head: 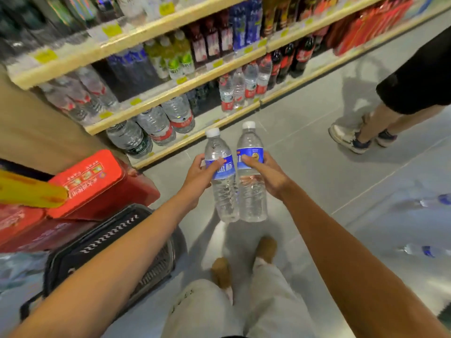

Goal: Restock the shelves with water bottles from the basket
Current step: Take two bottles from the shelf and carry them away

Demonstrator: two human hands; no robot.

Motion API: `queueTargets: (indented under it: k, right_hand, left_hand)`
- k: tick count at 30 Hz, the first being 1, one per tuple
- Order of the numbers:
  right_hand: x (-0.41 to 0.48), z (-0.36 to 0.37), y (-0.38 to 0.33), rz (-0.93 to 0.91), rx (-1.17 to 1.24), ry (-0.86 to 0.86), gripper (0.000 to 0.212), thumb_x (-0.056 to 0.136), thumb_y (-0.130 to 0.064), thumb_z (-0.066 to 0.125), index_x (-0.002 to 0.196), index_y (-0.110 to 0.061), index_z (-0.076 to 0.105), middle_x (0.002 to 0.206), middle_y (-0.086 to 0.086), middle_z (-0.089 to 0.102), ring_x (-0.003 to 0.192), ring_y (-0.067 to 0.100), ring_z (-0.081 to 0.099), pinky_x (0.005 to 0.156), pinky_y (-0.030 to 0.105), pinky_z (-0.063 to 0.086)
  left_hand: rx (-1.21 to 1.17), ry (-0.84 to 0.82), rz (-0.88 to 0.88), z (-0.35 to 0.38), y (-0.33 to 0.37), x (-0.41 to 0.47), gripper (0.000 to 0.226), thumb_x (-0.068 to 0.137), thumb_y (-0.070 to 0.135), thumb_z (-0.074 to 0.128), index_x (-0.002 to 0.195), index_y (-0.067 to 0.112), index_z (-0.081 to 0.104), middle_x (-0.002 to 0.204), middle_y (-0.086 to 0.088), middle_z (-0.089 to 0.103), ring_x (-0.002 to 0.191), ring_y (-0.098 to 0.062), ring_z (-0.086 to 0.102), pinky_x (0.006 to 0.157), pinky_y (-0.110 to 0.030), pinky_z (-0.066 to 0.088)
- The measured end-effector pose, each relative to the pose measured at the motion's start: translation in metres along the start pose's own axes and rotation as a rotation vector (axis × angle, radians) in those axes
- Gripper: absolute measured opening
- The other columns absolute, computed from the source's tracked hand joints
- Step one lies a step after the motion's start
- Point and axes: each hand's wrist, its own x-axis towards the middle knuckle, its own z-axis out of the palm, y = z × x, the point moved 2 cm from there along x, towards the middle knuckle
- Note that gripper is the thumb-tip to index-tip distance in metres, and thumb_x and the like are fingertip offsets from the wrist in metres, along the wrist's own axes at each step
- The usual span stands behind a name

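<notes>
I hold two clear water bottles with blue labels and white caps, upright and side by side over the grey floor. My left hand (199, 175) grips the left bottle (223, 196) at its label. Around the label of the right bottle (252, 191) my right hand (269, 175) is closed. The black plastic basket (114, 242) stands on the floor at my lower left, partly hidden by my left forearm. The wooden-edged shelves (170, 91) run ahead and to the left, their lower tiers lined with water bottles (156, 125).
Red boxes (97, 181) are stacked at the left beside the basket. Another person's legs and sneakers (353, 140) stand at the right on the aisle floor. Two blue-labelled bottles (429, 251) lie on the floor at the far right. My own feet show below the bottles.
</notes>
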Motion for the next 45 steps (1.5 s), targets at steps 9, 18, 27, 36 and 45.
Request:
queueTargets:
  k: [9, 18, 27, 36, 45]
  right_hand:
    - [0.104, 0.065, -0.111, -0.034, -0.25, -0.258, 0.047, 0.083, -0.03, 0.072, 0.122, -0.01, 0.053, 0.108, 0.013, 0.07, 0.091, 0.024, 0.071, 0.078, 0.04, 0.058]
    - [0.181, 0.116, -0.157, -0.064, -0.522, -0.535, 0.042, 0.084, -0.028, 0.071, 0.12, -0.009, 0.057, 0.106, 0.01, 0.071, 0.088, 0.018, 0.071, 0.066, 0.024, 0.055]
    - [0.295, 0.169, -0.126, -0.112, -0.513, -0.498, 0.032, 0.087, -0.014, 0.068, 0.115, -0.002, 0.061, 0.095, 0.008, 0.072, 0.077, 0.015, 0.072, 0.063, 0.024, 0.055]
    - [0.444, 0.231, -0.076, -0.21, -0.463, -0.455, 0.015, 0.083, -0.006, 0.069, 0.071, -0.013, 0.065, 0.058, -0.007, 0.068, 0.053, 0.003, 0.062, 0.054, 0.013, 0.048]
    - [0.555, 0.28, -0.048, -0.322, -0.429, -0.288, 0.018, 0.079, -0.022, 0.076, 0.091, -0.015, 0.065, 0.077, -0.005, 0.072, 0.068, 0.009, 0.065, 0.068, 0.027, 0.054]
  left_hand:
    - [-0.316, 0.315, 0.005, -0.04, 0.074, 0.056, 0.036, 0.093, 0.037, 0.055, 0.126, 0.03, 0.041, 0.09, 0.016, 0.062, 0.079, -0.002, 0.059, 0.071, -0.023, 0.045]
    - [-0.41, 0.423, 0.091, -0.067, 0.097, 0.115, 0.043, 0.098, 0.036, 0.046, 0.138, 0.019, 0.041, 0.103, 0.009, 0.064, 0.074, 0.007, 0.063, 0.054, -0.006, 0.047]
    - [-0.42, 0.486, 0.163, -0.135, 0.071, 0.218, 0.04, 0.09, 0.02, 0.064, 0.125, 0.02, 0.046, 0.105, 0.005, 0.066, 0.09, -0.008, 0.066, 0.072, -0.018, 0.053]
    - [-0.405, 0.581, 0.194, -0.236, 0.025, 0.361, 0.01, 0.084, 0.016, 0.071, 0.09, 0.015, 0.063, 0.075, 0.006, 0.069, 0.06, -0.001, 0.064, 0.058, -0.015, 0.049]
    - [-0.449, 0.638, 0.291, -0.314, 0.018, 0.466, 0.071, 0.064, 0.044, 0.078, 0.111, -0.005, 0.059, 0.094, -0.015, 0.07, 0.082, -0.026, 0.067, 0.077, -0.039, 0.055]
